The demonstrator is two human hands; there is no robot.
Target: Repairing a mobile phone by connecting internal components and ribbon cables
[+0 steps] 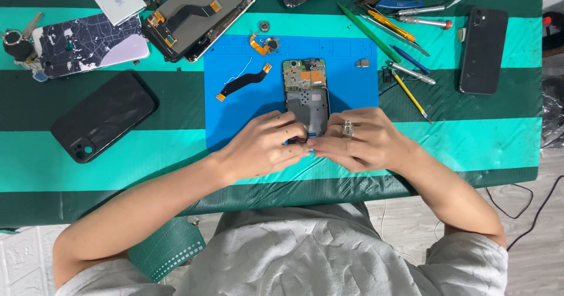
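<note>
Pinching the lower end of an opened phone frame [305, 99] on the blue mat [235, 105], left hand [264, 146] & right hand [358, 143] work mid-teardown: flex cable [244, 80] out, circuit board in place.

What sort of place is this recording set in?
Probably a phone repair bench. Both hands work at an opened phone on a blue mat, with loose screens and screwdrivers and tweezers laid around the table.

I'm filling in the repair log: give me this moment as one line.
left hand and right hand: both on near end of opened phone | phone on blue mat
</note>
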